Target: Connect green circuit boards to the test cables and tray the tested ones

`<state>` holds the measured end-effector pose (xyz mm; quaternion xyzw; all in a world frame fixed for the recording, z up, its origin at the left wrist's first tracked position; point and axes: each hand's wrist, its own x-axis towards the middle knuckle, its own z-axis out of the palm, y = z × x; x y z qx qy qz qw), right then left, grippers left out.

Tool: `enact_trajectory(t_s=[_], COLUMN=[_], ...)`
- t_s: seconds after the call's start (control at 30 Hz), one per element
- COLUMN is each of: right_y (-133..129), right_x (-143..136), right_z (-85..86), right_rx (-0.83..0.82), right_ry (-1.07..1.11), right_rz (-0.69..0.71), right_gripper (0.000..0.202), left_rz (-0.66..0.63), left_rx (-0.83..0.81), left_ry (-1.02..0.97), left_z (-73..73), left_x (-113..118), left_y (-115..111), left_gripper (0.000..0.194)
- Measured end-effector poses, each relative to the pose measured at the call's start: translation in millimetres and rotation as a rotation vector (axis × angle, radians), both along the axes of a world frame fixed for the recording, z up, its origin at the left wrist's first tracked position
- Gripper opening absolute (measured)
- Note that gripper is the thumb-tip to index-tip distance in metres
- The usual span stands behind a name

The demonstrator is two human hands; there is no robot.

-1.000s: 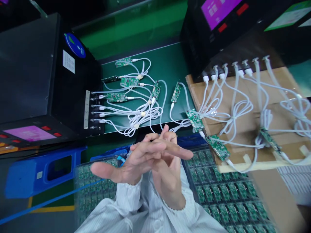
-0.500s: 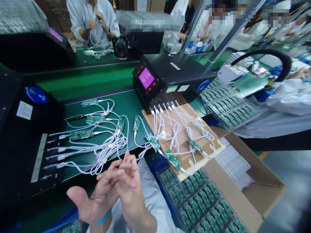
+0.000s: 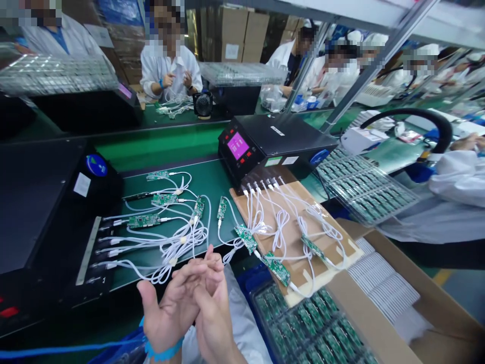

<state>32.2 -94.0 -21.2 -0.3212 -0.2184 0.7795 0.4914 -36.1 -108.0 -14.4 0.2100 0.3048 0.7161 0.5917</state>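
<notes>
My left hand (image 3: pixel 172 306), with a blue band at the wrist, is palm up with its thumb stretched out to the left. My right hand (image 3: pixel 214 308) is pressed against it, its thumb across the left palm and its fingers around the left fingers. No object shows in either hand. Just beyond them, white cables (image 3: pixel 185 237) lie bundled on the green bench (image 3: pixel 215 174), joined to green circuit boards (image 3: pixel 144 221). To the right, more cables and boards (image 3: pixel 277 269) rest on a brown board (image 3: pixel 261 242).
Black test boxes stand at the left (image 3: pixel 49 192) and centre (image 3: pixel 280 136), the latter with a pink screen. Trays of circuit boards (image 3: pixel 314 323) sit at lower right, near a cardboard box (image 3: pixel 375 308) with white items. Co-workers in white sit opposite; a sleeve (image 3: pixel 458 182) is at right.
The view has tilted up and shifted left, showing more people. My hands remain together; their spread, interlaced fingers have drawn closer, and the right thumb now lies over the left palm.
</notes>
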Motion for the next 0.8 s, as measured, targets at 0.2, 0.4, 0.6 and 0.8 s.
enact_trajectory(t_s=[0.2, 0.4, 0.6, 0.8], right_y=[0.7, 5.2, 12.7, 15.5], right_x=[-1.9, 0.5, 8.4, 10.0], right_z=[4.5, -6.5, 2.6, 9.6], right_rx=[-0.136, -0.064, -0.106, -0.071], right_ry=[0.002, -0.107, -0.238, -0.276], right_rz=[-0.015, -0.018, -0.025, 0.034], right_gripper=[0.062, 0.057, 0.063, 0.076], left_rz=[0.077, 0.005, 0.002, 0.031], left_rx=[0.073, 0.126, 0.281, 0.342], left_ry=[-0.085, -0.095, -0.174, -0.134], left_z=[-4.8, -1.7, 2.0, -9.8], left_x=[0.3, 8.3, 16.9, 18.4], left_y=[2.9, 10.9, 23.1, 21.0], left_gripper=[0.076, 0.084, 0.089, 0.092])
